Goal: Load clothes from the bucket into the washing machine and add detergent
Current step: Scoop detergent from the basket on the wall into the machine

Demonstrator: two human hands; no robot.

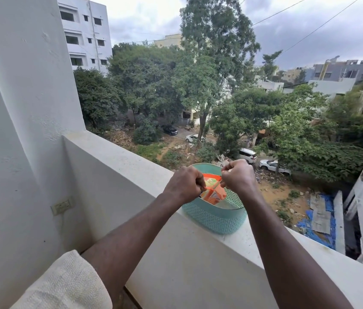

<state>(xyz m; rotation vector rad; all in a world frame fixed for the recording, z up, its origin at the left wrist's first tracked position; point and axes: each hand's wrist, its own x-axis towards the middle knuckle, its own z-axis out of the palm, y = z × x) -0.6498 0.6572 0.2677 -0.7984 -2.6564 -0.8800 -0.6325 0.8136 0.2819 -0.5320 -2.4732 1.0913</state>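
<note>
An orange detergent packet (215,194) stands inside a teal plastic basket (216,216) on top of the balcony parapet. My left hand (184,185) pinches the packet's top edge on the left side. My right hand (238,176) pinches the same top edge on the right side, and the two fists pull the opening apart above the basket. Yellow shows inside the packet's open mouth. No washing machine, bucket or clothes are in view.
The white parapet ledge (131,161) runs from mid-left to lower right, with a long drop to trees, cars and a street beyond. A white wall and pillar (20,108) stand at the left, with an electrical socket (61,206) low on the wall.
</note>
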